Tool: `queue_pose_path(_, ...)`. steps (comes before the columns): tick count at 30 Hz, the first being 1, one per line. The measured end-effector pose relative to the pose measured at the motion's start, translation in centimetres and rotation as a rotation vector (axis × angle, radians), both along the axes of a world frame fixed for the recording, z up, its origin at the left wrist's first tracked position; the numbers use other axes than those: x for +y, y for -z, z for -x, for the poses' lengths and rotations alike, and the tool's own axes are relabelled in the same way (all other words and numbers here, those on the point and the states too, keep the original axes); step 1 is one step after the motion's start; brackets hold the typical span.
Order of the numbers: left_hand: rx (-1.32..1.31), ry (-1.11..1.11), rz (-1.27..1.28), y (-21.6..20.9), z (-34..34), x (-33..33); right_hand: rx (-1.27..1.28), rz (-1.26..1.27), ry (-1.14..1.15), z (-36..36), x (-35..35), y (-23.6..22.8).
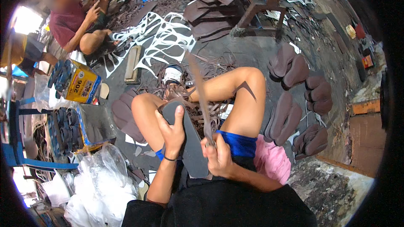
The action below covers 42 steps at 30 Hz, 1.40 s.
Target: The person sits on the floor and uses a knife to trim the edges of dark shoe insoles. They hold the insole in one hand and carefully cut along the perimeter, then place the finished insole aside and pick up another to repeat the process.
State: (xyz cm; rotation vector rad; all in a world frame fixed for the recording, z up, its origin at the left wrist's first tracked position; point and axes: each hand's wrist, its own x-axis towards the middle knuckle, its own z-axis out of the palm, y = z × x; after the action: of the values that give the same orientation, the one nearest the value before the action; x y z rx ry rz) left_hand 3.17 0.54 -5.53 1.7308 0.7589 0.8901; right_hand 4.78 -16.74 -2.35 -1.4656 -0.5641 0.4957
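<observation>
My left hand (172, 131) is closed round a grey shoe sole (192, 146), its thumb flat on the upper face. The sole is held tilted above my lap, between my bent legs. In my right hand (219, 159) is a long knife (199, 90), gripped by the handle. Its blade points up and away, just right of the sole and slightly blurred; I cannot tell whether the edge touches the sole. A pointed dark brown scrap (247, 90) lies across my right leg. Brown offcut strips (195, 115) are heaped on the floor between my legs.
Several bundles of brown soles (283, 117) lie to my right, and more soles (126, 115) by my left knee. White cut-out sheeting (162, 38) and a long block (133, 64) lie ahead. Another person (71, 25) sits at far left. Nearer are a yellow tin (82, 82) and plastic bags (99, 180).
</observation>
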Motion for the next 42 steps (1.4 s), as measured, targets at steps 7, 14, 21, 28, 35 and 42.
queue_pose_path(7,-0.201,0.04,0.679,-9.2,1.6,6.5,-0.364,0.318,0.074,-3.5,-4.1,-1.9)
queue_pose_path(14,-0.129,0.112,0.76,-10.0,4.2,4.2,-0.352,0.3,-0.154,-1.8,-5.1,-2.0)
queue_pose_path(21,-0.128,0.226,0.763,-10.9,4.6,2.5,-0.494,0.294,-0.094,-3.1,-3.8,-3.0)
queue_pose_path(28,-0.115,0.314,0.624,-10.9,4.1,1.7,-0.315,0.106,-0.035,-6.9,2.1,-5.5)
queue_pose_path(35,-0.052,0.328,0.532,-12.1,6.5,5.6,-0.464,0.267,-0.187,-4.3,-4.7,-4.0)
queue_pose_path(42,-0.013,0.451,0.696,-9.9,9.9,3.7,-0.394,0.366,-0.284,-2.5,-7.7,-3.1)
